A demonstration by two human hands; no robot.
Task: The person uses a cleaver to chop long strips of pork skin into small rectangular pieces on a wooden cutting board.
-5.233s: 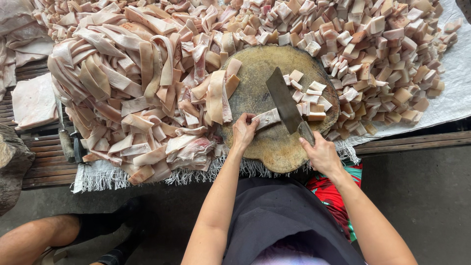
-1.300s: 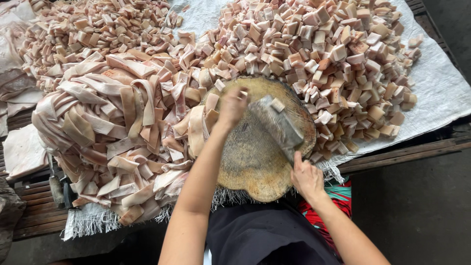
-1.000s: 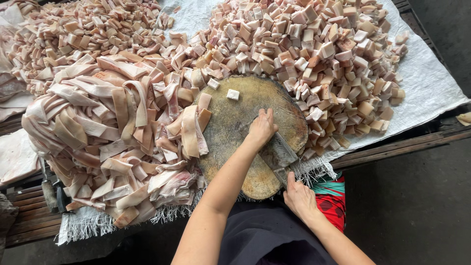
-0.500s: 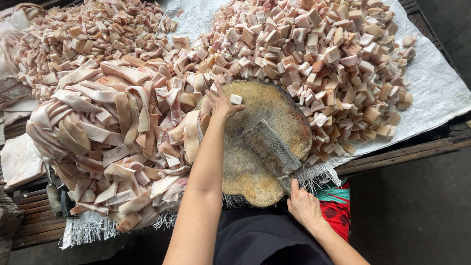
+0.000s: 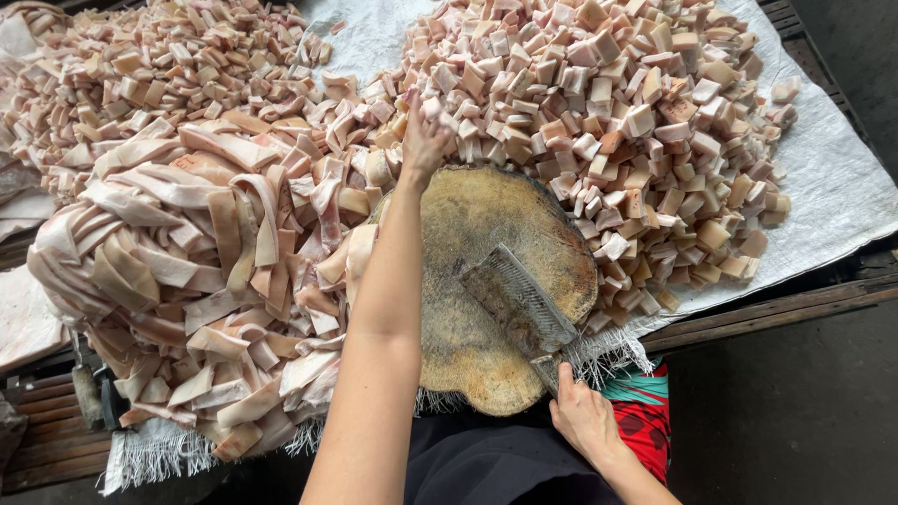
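Cleaver [image 5: 517, 301] flat on block [image 5: 468, 215], right hand [image 5: 585, 418] gripping handle; left hand [image 5: 426, 131] pinching cube.

I see a slatted wooden worktop [image 5: 823, 304] covered by a white woven sheet [image 5: 842, 187], fringed along the near edge. On the sheet: a round wooden block [image 5: 486, 234] at the near edge, long strips [image 5: 187, 271] heaped toward the left, cut cubes [image 5: 617, 103] piled across the far right.
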